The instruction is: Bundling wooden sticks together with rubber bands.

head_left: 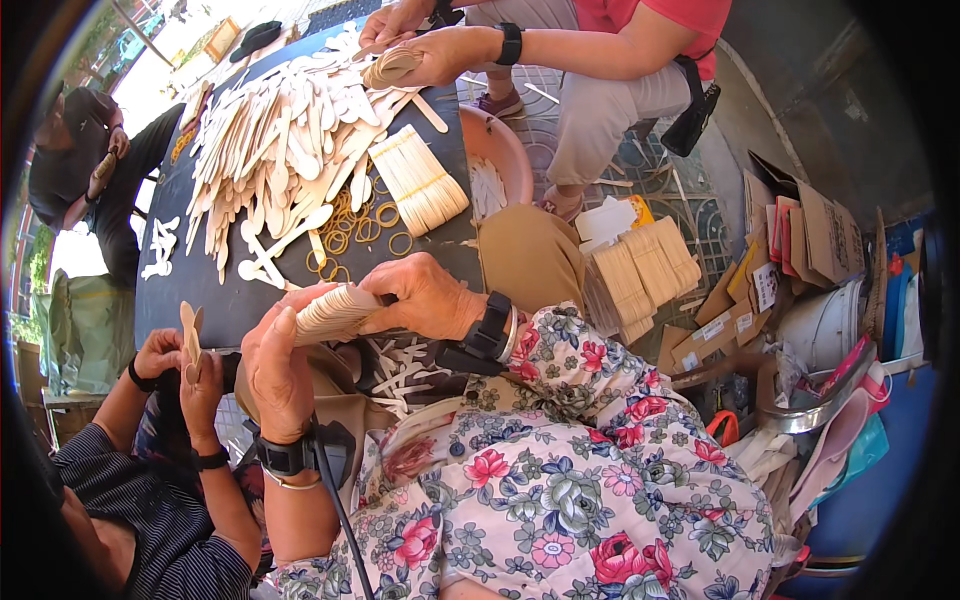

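Head view. Stack (pixel 338 313): flat pale wooden pieces, pressed face to face; held between the person's two hands, above the lap, just off the near edge of the table (pixel 165 300). Left hand (pixel 272 368): raised, clamped on the stack's left end, thumb toward the wearer. Right hand (pixel 435 298): clamped on the stack's right end, thumb below, fingers above. Black strap on each wrist.

On the table: pile (pixel 280 140) of loose wooden spoons, heaped and overlapping, pointing various ways; bundle (pixel 418 180) of sticks, right of the pile, bound with a yellow band; rubber bands (pixel 350 235), yellow, scattered between pile, bundle and right hand; small cluster of white pieces (pixel 161 248), at the left.

Beside the table, right: tub (pixel 520 155), orange-pink, pale pieces inside. Farther right: more bundles (pixel 648 275), laid side by side; cardboard (pixel 825 235), folded and leaning; bucket (pixel 825 325), white, below the cardboard.

Co-workers: one at the top, hands (pixel 445 55) on a fan of wooden pieces (pixel 392 66); one at the lower left, hands (pixel 203 392) on a few upright spoons (pixel 190 340); one seated at the far left, in dark clothing.
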The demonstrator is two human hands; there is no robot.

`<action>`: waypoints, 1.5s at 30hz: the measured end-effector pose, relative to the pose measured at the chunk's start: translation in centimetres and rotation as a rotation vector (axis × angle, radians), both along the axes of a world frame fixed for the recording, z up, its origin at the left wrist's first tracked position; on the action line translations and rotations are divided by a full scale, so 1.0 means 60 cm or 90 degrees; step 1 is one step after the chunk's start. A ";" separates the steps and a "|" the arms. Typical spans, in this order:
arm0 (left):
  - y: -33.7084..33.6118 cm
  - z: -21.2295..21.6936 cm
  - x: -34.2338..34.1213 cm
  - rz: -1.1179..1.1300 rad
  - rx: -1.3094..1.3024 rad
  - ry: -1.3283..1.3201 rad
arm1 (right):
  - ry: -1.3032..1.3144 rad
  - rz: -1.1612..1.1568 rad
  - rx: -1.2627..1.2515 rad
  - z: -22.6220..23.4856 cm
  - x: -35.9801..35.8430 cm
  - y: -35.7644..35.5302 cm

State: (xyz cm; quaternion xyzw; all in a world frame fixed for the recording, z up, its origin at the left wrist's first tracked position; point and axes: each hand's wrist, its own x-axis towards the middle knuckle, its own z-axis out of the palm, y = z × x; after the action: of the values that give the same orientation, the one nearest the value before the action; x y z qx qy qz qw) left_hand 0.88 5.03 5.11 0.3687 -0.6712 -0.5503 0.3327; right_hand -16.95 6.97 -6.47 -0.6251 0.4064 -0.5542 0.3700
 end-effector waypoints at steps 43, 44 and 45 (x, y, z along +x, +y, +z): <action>-0.031 0.021 -0.048 -0.099 -0.009 -0.049 | 0.018 -0.074 0.010 -0.003 -0.016 -0.002; -0.031 0.020 -0.048 -0.105 -0.021 -0.049 | 0.018 -0.076 0.010 -0.001 -0.017 -0.002; -0.030 0.021 -0.047 -0.107 -0.021 -0.051 | 0.018 -0.079 0.011 0.000 -0.016 -0.001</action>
State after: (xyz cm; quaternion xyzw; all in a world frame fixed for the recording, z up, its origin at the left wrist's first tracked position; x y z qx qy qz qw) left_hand -1.95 3.20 6.35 0.3272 -0.7213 -0.5503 0.2644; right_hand -17.90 6.93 -6.47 -0.6034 0.4543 -0.5636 0.3345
